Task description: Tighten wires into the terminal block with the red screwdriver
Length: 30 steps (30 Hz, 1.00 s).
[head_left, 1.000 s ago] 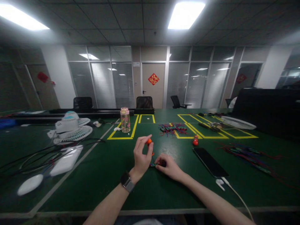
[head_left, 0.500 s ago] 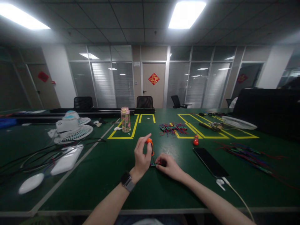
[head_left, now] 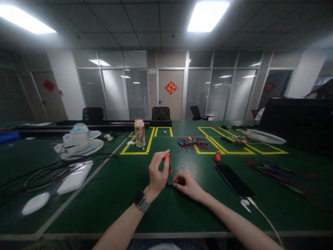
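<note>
My left hand [head_left: 157,173] is raised just above the green table [head_left: 166,211], its fingertips pinched on a small orange tool [head_left: 167,159] held upright. A watch sits on that wrist. My right hand [head_left: 187,184] rests on the table just to the right, fingers pressed together on a small dark part [head_left: 170,183] with green and red bits. The tool's tip points down at that part. What the part is stays too small to make out.
A black phone [head_left: 233,179] with a white cable lies right of my hands. A red object [head_left: 218,157], coloured wire bundles [head_left: 191,142], a bottle [head_left: 139,133], white fans [head_left: 79,143], a white power bank [head_left: 75,176] and yellow tape squares lie farther back.
My left hand's fingers have shifted slightly on the orange tool. The right hand stays in place on the small part.
</note>
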{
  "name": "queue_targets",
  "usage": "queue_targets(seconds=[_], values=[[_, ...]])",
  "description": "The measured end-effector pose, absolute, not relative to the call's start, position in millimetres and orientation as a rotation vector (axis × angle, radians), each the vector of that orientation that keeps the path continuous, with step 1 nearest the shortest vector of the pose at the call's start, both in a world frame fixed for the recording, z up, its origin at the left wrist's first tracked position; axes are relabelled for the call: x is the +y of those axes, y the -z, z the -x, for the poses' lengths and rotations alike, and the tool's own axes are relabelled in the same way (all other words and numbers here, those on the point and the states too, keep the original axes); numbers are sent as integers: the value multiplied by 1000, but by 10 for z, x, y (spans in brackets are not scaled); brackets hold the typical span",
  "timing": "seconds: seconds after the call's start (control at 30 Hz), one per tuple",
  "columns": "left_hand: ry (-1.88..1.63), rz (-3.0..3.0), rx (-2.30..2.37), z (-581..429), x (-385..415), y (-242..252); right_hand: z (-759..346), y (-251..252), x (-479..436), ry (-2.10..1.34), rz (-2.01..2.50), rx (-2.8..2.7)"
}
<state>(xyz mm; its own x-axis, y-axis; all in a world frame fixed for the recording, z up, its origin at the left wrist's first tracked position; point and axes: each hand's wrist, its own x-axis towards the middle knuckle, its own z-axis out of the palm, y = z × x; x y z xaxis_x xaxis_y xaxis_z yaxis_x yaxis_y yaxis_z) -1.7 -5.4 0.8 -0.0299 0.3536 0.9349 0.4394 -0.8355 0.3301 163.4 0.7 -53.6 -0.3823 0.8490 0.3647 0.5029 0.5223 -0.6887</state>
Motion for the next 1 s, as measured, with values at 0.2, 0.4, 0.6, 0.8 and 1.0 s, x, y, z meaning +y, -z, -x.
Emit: queue_targets(seconds=[0.2, 0.4, 0.6, 0.8, 1.0], values=[[2011, 2115, -842, 7, -69, -26, -1623, 521, -1, -623, 1100, -2043], [2033, 2181, -838, 25, -73, -14, -1627, 526, 0, -626, 1088, -2044], [2020, 2074, -886, -4, -60, -24, -1642, 550, 11, -618, 1084, -2050], [2017, 2136, -918, 17, -61, 2, -1641, 536, 5, -606, 1084, -2057], [2038, 2099, -944, 12, -37, 18, -1641, 526, -3, -620, 1079, -2060]])
